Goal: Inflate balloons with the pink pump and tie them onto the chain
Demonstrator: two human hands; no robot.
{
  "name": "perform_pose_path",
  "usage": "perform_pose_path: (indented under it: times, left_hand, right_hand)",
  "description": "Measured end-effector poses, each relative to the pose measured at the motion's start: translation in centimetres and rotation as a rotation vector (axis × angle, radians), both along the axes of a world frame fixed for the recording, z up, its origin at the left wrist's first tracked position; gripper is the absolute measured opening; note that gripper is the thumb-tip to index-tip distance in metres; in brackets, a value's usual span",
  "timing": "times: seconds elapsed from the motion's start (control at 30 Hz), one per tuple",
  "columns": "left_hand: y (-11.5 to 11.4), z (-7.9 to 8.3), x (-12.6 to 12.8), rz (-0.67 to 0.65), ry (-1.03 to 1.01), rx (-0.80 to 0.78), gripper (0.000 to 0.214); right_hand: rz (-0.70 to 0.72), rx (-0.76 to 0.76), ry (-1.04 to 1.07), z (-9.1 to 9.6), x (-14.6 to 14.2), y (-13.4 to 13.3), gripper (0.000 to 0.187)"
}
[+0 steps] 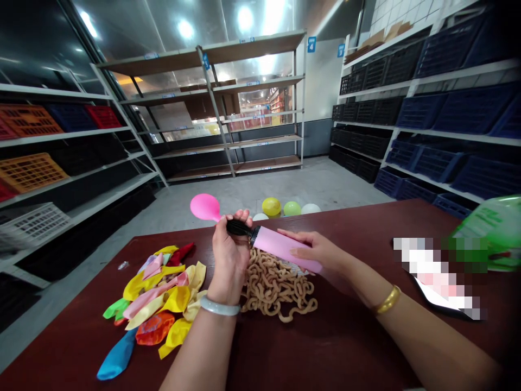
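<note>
A pink, partly inflated balloon sits on the nozzle end of a hand balloon pump with a pink barrel and black front part. My left hand is closed around the black end, its thumb at the balloon's neck. The fingers of my right hand wrap the rear of the pink barrel. Under the pump lies a heap of beige curly strands, partly hidden by my hands. Left of my forearm, flat uninflated balloons in several colours are piled on the table.
The dark red table fills the foreground. A phone-like object, partly pixelated, and a green plastic bag are at its right. Inflated balloons rest on the floor beyond. Shelves and crates surround the room.
</note>
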State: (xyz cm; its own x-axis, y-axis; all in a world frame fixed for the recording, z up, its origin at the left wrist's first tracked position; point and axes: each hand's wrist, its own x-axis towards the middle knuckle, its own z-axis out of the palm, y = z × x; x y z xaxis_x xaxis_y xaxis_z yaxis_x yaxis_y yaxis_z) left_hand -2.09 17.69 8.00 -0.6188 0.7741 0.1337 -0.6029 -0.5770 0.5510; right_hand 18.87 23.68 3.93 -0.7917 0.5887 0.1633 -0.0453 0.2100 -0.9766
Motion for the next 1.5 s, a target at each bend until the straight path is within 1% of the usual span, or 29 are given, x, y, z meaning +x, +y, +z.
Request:
perform_pose_path:
  times: [0.07,0.17,0.27,0.33,0.47,0.57,0.63,0.7,0.73,0.83,0.9,1.0,1.07,1.1,1.13,1.2,1.33,1.43,1.5]
  left_hand:
    - [0.0,0.0,0.2,0.0,-0.02,-0.021,0.007]
    - [-0.1,-0.1,0.6,0.051,0.01,-0.014,0.008]
    - [-0.3,0.0,0.1,0.117,0.059,0.013,0.014]
    - [-0.5,0.2,-1.2,0.178,0.063,-0.002,0.016]
    - [-1.0,0.7,-5.2,0.315,0.025,-0.015,0.017]
    - [-1.4,0.9,-7.1,0.401,0.025,-0.002,0.016]
    - [-1.4,0.9,-7.4,0.423,0.035,0.002,0.016]
    - [-1.2,0.8,-6.8,0.431,0.039,0.006,0.018]
    - [-1.1,0.6,-6.3,0.426,0.036,0.004,0.019]
    - [-0.4,0.0,-3.7,0.365,0.03,-0.008,0.02]
    - [0.0,-0.6,-1.6,0.304,0.035,-0.017,0.021]
    - [0.3,-1.3,1.2,0.219,0.05,-0.042,0.021]
    - [0.3,-1.3,1.9,0.206,0.068,-0.051,0.021]
    - [0.2,-1.2,1.9,0.212,0.084,-0.047,0.021]
    - [0.0,-1.0,1.6,0.224,0.101,-0.04,0.02]
    - [-0.4,-0.3,0.2,0.266,0.128,-0.023,0.019]
    - [-1.4,1.0,-4.1,0.39,0.105,-0.028,0.018]
    - [-1.7,1.3,-6.4,0.464,0.07,-0.04,0.019]
    - [-1.5,1.0,-6.6,0.472,0.069,-0.041,0.021]
  right_hand:
    - [-0.001,0.038,-0.011,0.1,0.1,0.1,0.063]
    - [-0.01,0.096,-0.027,0.5,0.0,-0.2,0.064]
    - [0.002,0.079,-0.052,0.7,0.1,-0.4,0.063]
    - [0.04,0.007,-0.088,0.8,0.4,-0.2,0.065]
    - [0.15,-0.209,-0.176,0.8,2.0,1.2,0.074]
    - [0.156,-0.258,-0.196,0.7,3.4,2.6,0.073]
    - [0.137,-0.258,-0.199,0.6,3.9,3.1,0.072]
    - [0.112,-0.228,-0.212,0.5,3.7,3.2,0.071]
    - [0.1,-0.188,-0.217,0.5,3.5,3.0,0.07]
    - [0.061,0.036,-0.188,0.5,2.3,2.0,0.063]
    - [0.045,0.182,-0.161,0.6,1.4,1.1,0.062]
    - [0.022,0.305,-0.162,0.6,0.4,0.1,0.071]
    - [0.0,0.346,-0.163,0.4,0.0,-0.2,0.078]
    - [-0.005,0.353,-0.163,0.3,-0.1,-0.2,0.08]
    - [-0.008,0.349,-0.164,0.2,-0.1,-0.1,0.082]
    - [0.002,0.325,-0.181,0.2,0.1,0.4,0.081]
    - [0.073,0.246,-0.257,0.6,1.9,2.0,0.074]
    - [0.122,0.1,-0.303,0.6,3.3,3.2,0.075]
    - [0.135,0.025,-0.318,0.4,3.7,3.6,0.076]
